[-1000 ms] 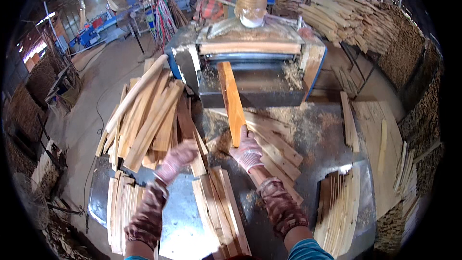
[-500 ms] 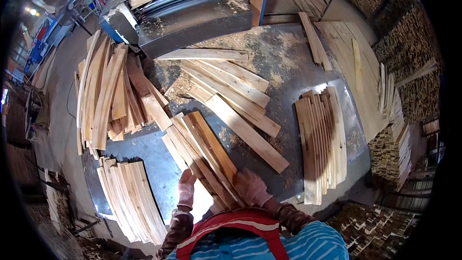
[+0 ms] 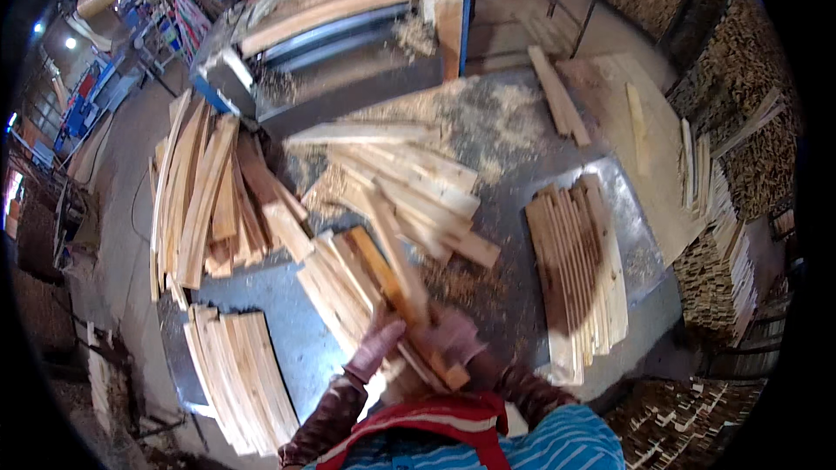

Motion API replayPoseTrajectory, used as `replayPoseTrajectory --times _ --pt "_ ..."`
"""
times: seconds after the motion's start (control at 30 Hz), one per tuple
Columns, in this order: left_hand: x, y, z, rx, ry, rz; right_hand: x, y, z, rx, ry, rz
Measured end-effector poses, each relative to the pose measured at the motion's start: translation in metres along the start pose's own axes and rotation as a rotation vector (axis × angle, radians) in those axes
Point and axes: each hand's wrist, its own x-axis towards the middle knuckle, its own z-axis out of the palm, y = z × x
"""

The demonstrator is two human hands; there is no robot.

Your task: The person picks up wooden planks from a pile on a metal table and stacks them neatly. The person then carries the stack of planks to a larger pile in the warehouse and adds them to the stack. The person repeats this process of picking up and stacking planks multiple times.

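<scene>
In front of me a bundle of long, thin wooden boards [image 3: 335, 292] lies at a slant, its near end by my body. My left hand [image 3: 379, 350], in a pale work glove, closes on the bundle's left side near that end. My right hand [image 3: 455, 335], gloved and blurred by motion, grips the near end of a single light board [image 3: 394, 252] at the bundle's right side. That board tilts up and away over a fanned pile of loose boards [image 3: 427, 187]. Its right-hand fingers are partly hidden.
Neat rows of boards stand at the left [image 3: 239, 374] and right [image 3: 570, 270] of the metal table [image 3: 305, 339]. A messy heap of boards [image 3: 196, 200] lies far left. Behind is a machine with rollers [image 3: 340, 43]; sawdust [image 3: 488, 122] covers the table before it.
The light board that lay slanting at the right of the bundle has been picked up and swung left beside it. My left hand has moved right onto the boards. The view has shifted slightly.
</scene>
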Motion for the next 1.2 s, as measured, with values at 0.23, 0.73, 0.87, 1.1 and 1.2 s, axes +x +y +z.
replayPoseTrajectory --times 0.23,0.73,0.87,1.1,1.2 --pt "0.029 -0.005 -0.046 -0.196 0.2 -0.099 0.059 -0.001 0.008 -0.674 0.14 -0.381" --pt "0.03 -0.048 -0.134 -0.543 0.1 -0.111 0.167 0.04 -0.107 -0.562 0.304 -0.037" --pt "0.042 -0.061 -0.156 -0.256 -0.089 -0.027 0.157 0.077 -0.124 -0.451 0.364 -0.052" --pt "0.004 -0.058 -0.109 0.017 0.117 0.086 -0.004 0.098 -0.086 -0.394 0.54 -0.042" --pt "0.001 -0.069 -0.128 -0.201 0.175 -0.01 -0.03 0.112 -0.063 -0.394 0.488 -0.07"
